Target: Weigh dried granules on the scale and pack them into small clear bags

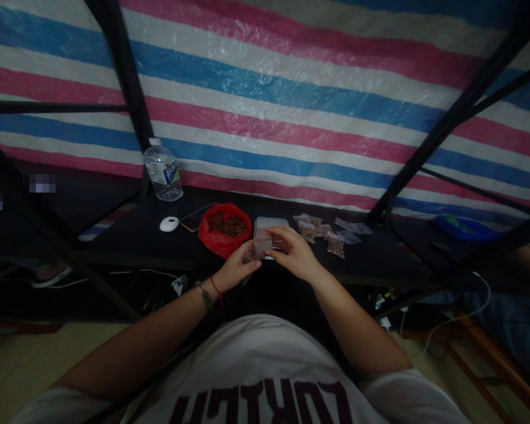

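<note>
**A small clear bag pinched open between two hands**

The small clear bag [259, 247] sits between both hands, held just above the front part of the dark table [128, 235], in front of a flat pale device [270, 225] that looks like a small scale. The left hand [238, 266] grips the bag from the left, its fingers [252, 263] closed on the thin film, while the right hand [294, 252] comes at it from the right with fingers pinched at its top edge, as if keeping the mouth spread. Holding it off the table this way keeps the limp plastic from folding shut. Whether anything is in the bag I cannot tell; it is too small and dim.

Just to the left sits a red plastic bag [224, 228], crinkled and rolled open, showing a heap of small brownish pieces, close enough for the left hand to reach. To the right lie several filled little bags [322, 232], flat and glossy with dark contents, laid apart from the red one so that they do not mix.

Further left on the table are a phone [195, 217] lying flat, a smooth white oval object [169, 224] and an upright clear water bottle [162, 171]. Behind everything hangs a woven striped tarpaulin [291, 94] in pink, blue and white, crossed by black metal frame bars [123, 70].
</note>
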The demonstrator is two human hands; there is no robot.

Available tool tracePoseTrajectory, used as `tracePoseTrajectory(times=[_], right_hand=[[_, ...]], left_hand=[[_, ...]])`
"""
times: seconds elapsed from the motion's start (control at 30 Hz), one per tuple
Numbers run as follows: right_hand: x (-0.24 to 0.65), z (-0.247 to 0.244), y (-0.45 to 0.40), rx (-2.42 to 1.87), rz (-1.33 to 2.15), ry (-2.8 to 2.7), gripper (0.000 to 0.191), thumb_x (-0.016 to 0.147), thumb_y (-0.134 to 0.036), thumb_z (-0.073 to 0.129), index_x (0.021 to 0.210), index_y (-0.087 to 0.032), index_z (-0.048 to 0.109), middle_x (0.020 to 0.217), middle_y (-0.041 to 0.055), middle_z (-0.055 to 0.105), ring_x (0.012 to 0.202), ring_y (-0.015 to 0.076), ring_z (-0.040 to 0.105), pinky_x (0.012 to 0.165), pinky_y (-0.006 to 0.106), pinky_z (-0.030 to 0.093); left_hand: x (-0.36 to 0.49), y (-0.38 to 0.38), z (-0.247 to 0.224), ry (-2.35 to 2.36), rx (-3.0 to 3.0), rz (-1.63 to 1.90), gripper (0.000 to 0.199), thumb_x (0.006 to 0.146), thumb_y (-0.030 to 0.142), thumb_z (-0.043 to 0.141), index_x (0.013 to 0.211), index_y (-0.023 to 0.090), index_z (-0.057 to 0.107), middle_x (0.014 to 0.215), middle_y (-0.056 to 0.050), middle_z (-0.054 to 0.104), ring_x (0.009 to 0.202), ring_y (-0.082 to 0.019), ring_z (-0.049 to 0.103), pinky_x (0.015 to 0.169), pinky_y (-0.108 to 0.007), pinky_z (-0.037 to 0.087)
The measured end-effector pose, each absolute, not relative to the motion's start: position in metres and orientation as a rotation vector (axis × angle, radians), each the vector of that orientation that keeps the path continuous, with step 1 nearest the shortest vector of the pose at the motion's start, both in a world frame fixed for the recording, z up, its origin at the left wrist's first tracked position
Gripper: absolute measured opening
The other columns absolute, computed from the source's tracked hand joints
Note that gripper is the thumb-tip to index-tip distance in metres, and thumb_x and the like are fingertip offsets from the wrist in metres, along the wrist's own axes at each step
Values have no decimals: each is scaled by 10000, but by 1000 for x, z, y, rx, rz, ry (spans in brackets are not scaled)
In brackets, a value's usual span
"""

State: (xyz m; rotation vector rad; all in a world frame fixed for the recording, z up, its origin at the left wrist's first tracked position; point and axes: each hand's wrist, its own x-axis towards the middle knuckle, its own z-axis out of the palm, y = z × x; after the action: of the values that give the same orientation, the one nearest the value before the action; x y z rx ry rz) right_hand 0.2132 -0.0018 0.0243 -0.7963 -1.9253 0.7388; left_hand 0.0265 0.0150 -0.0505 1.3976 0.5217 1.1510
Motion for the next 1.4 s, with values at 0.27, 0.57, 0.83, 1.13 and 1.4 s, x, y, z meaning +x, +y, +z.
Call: tracePoseTrajectory(times=[0.27,0.57,0.83,1.13,1.4], right_hand=[[217,20,8,-947,699,-1823,440,710,-165,642,1144,-230,609,1115,76,543,969,192,597,812,334,545],[237,-12,46,-1107,623,-1760,474,702,-237,637,1168,-205,551,1002,42,607,909,169,605,824,314,507],[250,-37,93,-1366,319,-1708,470,698,-272,645,1155,-170,601,980,56,653,928,212,608,914,385,460],[241,-44,124,-1456,280,-1858,469,644,-207,700,1104,-157,626,1026,83,668,966,216,600,947,408,433],[230,-12,83,-1153,299,-1811,351,773,-327,656,1097,-191,659,1134,101,635,1114,236,549,1018,428,386]], left_hand=[[11,16,-21,216,658,887,514,747,393,584,1170,101,577,920,-101,640,752,-188,583,653,-297,460],[5,17,-13,136,532,925,556,733,398,551,1185,73,556,844,-93,626,689,-172,559,620,-292,445],[11,23,-30,224,751,868,557,742,389,557,1198,70,573,869,-102,661,715,-191,608,669,-308,480],[16,22,-38,271,856,836,570,779,438,509,1190,49,581,873,-127,666,761,-199,617,675,-289,474],[12,26,-36,313,852,897,571,798,447,482,1221,76,581,1010,-144,671,906,-229,613,773,-323,474]])
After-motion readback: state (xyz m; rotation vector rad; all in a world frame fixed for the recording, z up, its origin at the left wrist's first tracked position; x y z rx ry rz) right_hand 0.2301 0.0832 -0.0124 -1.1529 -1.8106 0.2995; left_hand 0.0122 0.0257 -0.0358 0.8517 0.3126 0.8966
